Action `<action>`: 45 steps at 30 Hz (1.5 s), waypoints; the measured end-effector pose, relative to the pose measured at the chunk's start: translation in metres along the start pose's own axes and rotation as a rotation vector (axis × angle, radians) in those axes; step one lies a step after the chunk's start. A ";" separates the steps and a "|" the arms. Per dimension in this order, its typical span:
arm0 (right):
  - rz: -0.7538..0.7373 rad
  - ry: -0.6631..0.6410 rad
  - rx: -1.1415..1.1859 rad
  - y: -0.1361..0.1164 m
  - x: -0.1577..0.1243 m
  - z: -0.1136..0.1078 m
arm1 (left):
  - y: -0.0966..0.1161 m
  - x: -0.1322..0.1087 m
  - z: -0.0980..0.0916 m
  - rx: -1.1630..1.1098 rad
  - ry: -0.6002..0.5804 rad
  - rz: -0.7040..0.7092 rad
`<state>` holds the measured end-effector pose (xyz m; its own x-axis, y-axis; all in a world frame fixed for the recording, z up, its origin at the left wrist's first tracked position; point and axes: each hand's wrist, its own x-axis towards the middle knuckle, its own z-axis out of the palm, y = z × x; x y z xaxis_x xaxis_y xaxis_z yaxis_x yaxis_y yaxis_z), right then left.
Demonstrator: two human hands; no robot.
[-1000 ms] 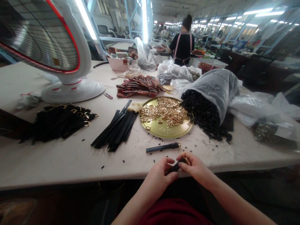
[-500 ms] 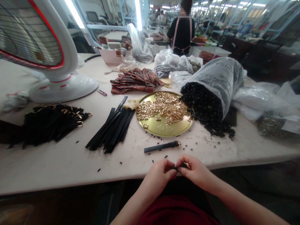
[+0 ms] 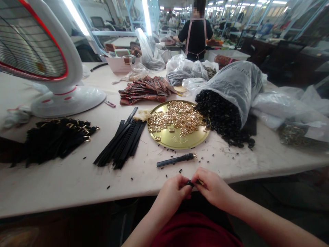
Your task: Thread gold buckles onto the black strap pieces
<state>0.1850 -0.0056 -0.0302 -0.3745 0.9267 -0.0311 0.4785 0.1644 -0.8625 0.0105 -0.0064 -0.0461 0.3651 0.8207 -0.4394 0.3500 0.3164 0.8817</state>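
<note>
At the table's front edge my left hand and my right hand meet, both closed on a short black strap. A bit of gold metal, likely its buckle, shows between my right fingers; most of the strap is hidden. Just beyond lies a finished-looking black strap with a gold buckle. Behind it a round gold tray bears a heap of gold buckles. Plain black strips lie bundled left of the tray. Small black loops spill from a clear plastic bag at the right.
Buckled black straps are piled at the left, below a white fan with red trim. Folded reddish-brown pieces and plastic bags lie farther back. A person in an apron stands beyond the table. Tiny black bits dot the tabletop.
The view has shifted slightly. My fingertips have moved a little apart, so more of the black strap shows between them. Both hands keep their hold.
</note>
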 end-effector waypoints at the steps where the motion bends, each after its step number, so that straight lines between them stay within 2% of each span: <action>1: 0.023 -0.012 0.028 0.000 0.000 -0.002 | 0.001 -0.001 0.000 0.040 0.008 0.020; 4: 0.218 -0.032 0.284 0.003 0.000 -0.004 | 0.006 -0.003 0.000 0.104 0.022 0.075; 7: 0.367 -0.013 0.510 0.007 -0.003 0.003 | 0.007 -0.004 0.000 0.048 -0.009 0.075; 8: 0.351 0.018 0.486 0.008 -0.004 0.006 | 0.005 -0.004 0.001 0.013 -0.020 0.060; 11: 0.179 0.118 0.218 0.007 -0.008 0.014 | -0.003 -0.001 0.006 -0.032 0.004 0.039; 13: 0.104 0.132 0.103 0.007 -0.008 0.015 | -0.007 0.002 0.008 0.002 0.037 0.058; 17: 0.230 0.062 0.224 0.010 -0.004 0.012 | -0.004 0.002 0.003 0.033 0.030 0.074; 20: 0.284 0.077 0.298 0.013 -0.001 0.011 | 0.000 0.001 -0.004 -0.033 -0.004 0.038; 23: 0.264 0.071 0.276 0.013 -0.001 0.012 | -0.001 0.002 -0.007 -0.155 -0.031 -0.013; 26: 0.170 0.058 0.150 0.011 -0.001 0.010 | -0.001 0.007 -0.002 -0.184 -0.004 -0.018; 29: 0.094 0.047 0.053 0.009 0.002 0.004 | 0.005 0.010 0.001 -0.118 0.046 0.004; 34: 0.159 0.026 0.134 0.013 0.010 -0.003 | 0.019 0.007 -0.012 0.092 0.103 0.081; 37: 0.136 0.018 0.052 0.013 0.013 -0.004 | 0.020 0.004 -0.017 0.218 0.149 0.098; 40: 0.148 -0.011 0.009 0.010 0.013 -0.005 | 0.016 0.005 -0.013 0.254 0.145 0.078; 45: 0.225 -0.039 0.100 0.009 0.009 0.000 | 0.014 0.009 -0.003 0.306 0.125 0.111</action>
<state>0.1862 0.0041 -0.0382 -0.2992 0.9220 -0.2458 0.4730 -0.0805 -0.8774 0.0155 0.0065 -0.0374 0.3138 0.9000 -0.3025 0.5632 0.0801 0.8224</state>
